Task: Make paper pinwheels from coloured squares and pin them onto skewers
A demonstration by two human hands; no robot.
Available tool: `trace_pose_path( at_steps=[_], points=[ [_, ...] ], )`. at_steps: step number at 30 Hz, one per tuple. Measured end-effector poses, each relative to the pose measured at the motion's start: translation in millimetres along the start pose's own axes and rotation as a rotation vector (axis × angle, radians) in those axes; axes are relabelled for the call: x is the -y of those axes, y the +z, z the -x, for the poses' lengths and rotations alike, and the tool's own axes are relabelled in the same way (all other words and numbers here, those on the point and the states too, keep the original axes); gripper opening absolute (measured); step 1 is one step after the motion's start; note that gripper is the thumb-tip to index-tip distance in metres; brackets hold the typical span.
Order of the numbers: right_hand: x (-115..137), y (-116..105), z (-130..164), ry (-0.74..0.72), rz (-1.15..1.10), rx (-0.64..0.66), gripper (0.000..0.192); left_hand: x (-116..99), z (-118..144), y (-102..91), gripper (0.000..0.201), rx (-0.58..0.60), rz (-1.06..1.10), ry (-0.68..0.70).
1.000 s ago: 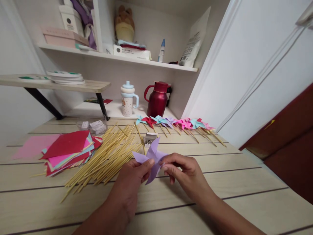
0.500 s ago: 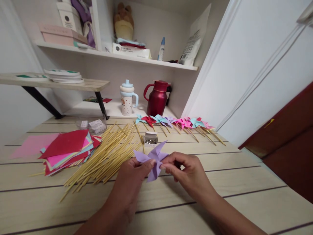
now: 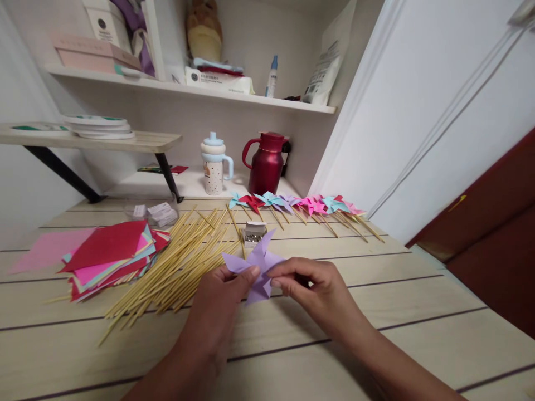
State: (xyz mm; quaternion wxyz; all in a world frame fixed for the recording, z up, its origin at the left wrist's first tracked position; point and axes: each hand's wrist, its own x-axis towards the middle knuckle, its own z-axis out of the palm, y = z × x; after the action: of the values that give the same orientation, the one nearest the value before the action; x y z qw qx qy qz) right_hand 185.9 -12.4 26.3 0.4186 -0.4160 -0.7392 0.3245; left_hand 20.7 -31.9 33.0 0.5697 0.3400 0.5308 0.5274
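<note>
A purple paper pinwheel (image 3: 259, 259) is held above the table between my two hands, its blades folded in toward the centre. My left hand (image 3: 221, 298) grips it from the left, thumb pressed near the middle. On the other side my right hand (image 3: 315, 284) pinches its right part with thumb and forefinger; whether a pin is between them I cannot tell. No stick shows on this pinwheel. Just behind it stands a small opened box of metal pins (image 3: 254, 235). Thin wooden sticks (image 3: 179, 267) lie in a loose pile beside my left hand.
Coloured paper sheets (image 3: 108, 250) are stacked at the left, near a clear container (image 3: 156, 213). Several finished pinwheels on sticks (image 3: 311, 205) lie along the back. Behind them stand a red jug (image 3: 266, 167) and a lidded cup (image 3: 214, 170). A small raised shelf (image 3: 146, 143) overhangs the left.
The camera view has shifted slightly. Both hands still hold the purple pinwheel, which has tilted a little; the left thumb lies closer to its centre.
</note>
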Motion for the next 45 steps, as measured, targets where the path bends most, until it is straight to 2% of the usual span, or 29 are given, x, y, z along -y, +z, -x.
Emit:
trace_pose_path(
  at_steps=[3,8,18,23,29,33,36,42,45],
  points=[
    [0.5,1.0,-0.4,0.015,-0.052,0.02,0.008,-0.1,1.1,0.2,0.018,0.007,0.009,0.003],
    [-2.2,5.1,-1.7,0.114,-0.038,0.006,0.014,0.6,1.8,2.1,0.033,0.014,0.029,-0.014],
    [-4.8,7.6,-1.0,0.123,-0.084,-0.076,0.019,9.3,-1.8,1.3,0.03,0.048,0.102,-0.018],
    [-4.9,6.3,-1.8,0.057,-0.007,-0.051,0.018,12.1,-2.3,1.5,0.029,0.063,0.156,-0.02],
    [-2.4,5.5,-1.4,0.015,0.115,-0.065,0.018,15.4,-3.3,2.1,0.024,0.068,0.107,-0.04],
    [-5.9,5.9,-1.3,0.032,0.044,-0.083,0.01,14.4,-2.7,1.5,0.024,0.037,0.091,-0.024],
    [-6.5,6.1,-0.7,0.024,-0.031,-0.106,0.012,11.3,-3.7,-0.1,0.022,0.005,0.166,-0.026],
    [-4.5,10.2,0.0,-0.127,-0.068,-0.087,0.015,13.1,-9.0,-3.5,0.022,0.056,0.363,-0.035],
    [-9.3,15.0,-1.4,-0.154,-0.068,-0.119,0.02,14.4,-9.5,-3.6,0.022,0.066,0.4,-0.048]
  ],
)
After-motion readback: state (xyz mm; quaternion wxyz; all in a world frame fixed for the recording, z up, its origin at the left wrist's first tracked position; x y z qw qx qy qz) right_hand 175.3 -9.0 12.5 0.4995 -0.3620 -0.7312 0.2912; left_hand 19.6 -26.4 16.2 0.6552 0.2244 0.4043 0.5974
